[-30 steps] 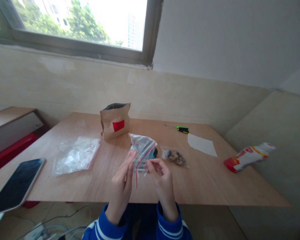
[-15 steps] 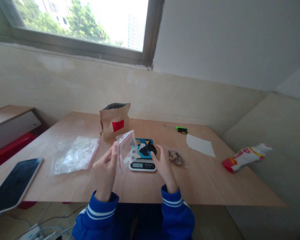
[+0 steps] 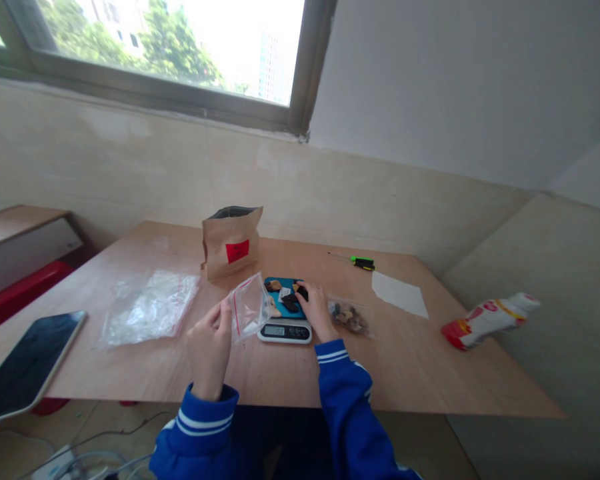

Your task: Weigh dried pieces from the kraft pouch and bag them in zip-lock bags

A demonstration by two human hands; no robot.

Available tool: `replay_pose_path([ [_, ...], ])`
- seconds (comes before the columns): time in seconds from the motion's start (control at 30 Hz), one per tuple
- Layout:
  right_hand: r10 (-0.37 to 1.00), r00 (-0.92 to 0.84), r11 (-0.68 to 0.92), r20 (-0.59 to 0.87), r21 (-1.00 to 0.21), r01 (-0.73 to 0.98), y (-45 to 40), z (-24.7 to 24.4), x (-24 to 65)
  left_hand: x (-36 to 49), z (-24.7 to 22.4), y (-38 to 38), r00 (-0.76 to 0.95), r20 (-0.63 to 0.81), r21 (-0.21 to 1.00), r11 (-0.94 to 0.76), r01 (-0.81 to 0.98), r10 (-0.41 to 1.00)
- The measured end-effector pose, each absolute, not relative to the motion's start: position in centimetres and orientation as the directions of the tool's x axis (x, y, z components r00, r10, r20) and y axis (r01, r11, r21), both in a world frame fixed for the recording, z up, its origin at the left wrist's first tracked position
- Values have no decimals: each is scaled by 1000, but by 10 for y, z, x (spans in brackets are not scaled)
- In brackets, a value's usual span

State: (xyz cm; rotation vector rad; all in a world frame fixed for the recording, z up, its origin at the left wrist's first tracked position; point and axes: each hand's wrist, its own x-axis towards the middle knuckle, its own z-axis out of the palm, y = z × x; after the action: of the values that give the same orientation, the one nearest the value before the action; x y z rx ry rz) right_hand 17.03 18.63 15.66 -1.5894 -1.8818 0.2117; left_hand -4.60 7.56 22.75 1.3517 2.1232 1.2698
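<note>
My left hand (image 3: 211,343) pinches the edge of a clear zip bag (image 3: 247,308) with a red stripe, held up just left of a small digital scale (image 3: 285,332). No contents show in that bag. On the scale's blue plate lie several dark and tan irregular pieces, perhaps dried food, and a small white slip with print (image 3: 283,293). My right hand (image 3: 317,312) reaches over the plate's right side, its fingers closed around a dark piece (image 3: 303,291), partly hidden by them.
Behind the scale stands an open brown paper pouch (image 3: 233,250). Left lie clear bags (image 3: 150,310) and a tablet (image 3: 33,363). To the right are a filled clear bag (image 3: 351,318), screwdrivers (image 3: 363,262), white paper (image 3: 399,295) and a tilted bottle (image 3: 487,322).
My right hand has moved in from the scale's right edge and closed on a dark piece on the plate. The zip bag in my left hand has dropped slightly lower.
</note>
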Motion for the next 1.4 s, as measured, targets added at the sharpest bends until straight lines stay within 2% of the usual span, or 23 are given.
replay_pose_path([
  [0.3, 904, 53, 238, 423, -603, 761, 184, 167, 170, -50, 222, 75, -470, 160, 839, 131, 529, 868],
  [0.5, 851, 139, 272, 507, -650, 709, 182, 190, 162, -51, 221, 74, -470, 143, 845, 140, 515, 871],
  [0.6, 824, 183, 321, 535, -709, 627, 181, 205, 153, -50, 221, 76, -471, 147, 839, 143, 525, 870],
  [0.73, 833, 286, 322, 474, -834, 448, 167, 225, 140, -48, 221, 77, -473, 110, 832, 179, 525, 874],
  [0.83, 810, 321, 364, 491, -849, 383, 147, 241, 123, -44, 222, 77, -465, 88, 838, 187, 513, 881],
  [0.93, 792, 253, 428, 555, -802, 417, 129, 252, 101, -40, 221, 78, -448, 82, 859, 165, 484, 890],
  [1.07, 803, -26, 538, 595, -705, 463, 117, 256, 83, -42, 218, 80, -454, 73, 895, 143, 424, 888],
  [1.17, 794, -141, 579, 592, -665, 472, 111, 255, 84, -48, 213, 81, -481, 73, 919, 129, 373, 874],
  [1.3, 809, -165, 574, 564, -698, 428, 107, 252, 95, -53, 207, 84, -505, 100, 942, 83, 326, 857],
  [1.4, 838, -91, 524, 538, -746, 412, 110, 241, 108, -54, 205, 85, -495, 91, 967, 42, 252, 864],
])
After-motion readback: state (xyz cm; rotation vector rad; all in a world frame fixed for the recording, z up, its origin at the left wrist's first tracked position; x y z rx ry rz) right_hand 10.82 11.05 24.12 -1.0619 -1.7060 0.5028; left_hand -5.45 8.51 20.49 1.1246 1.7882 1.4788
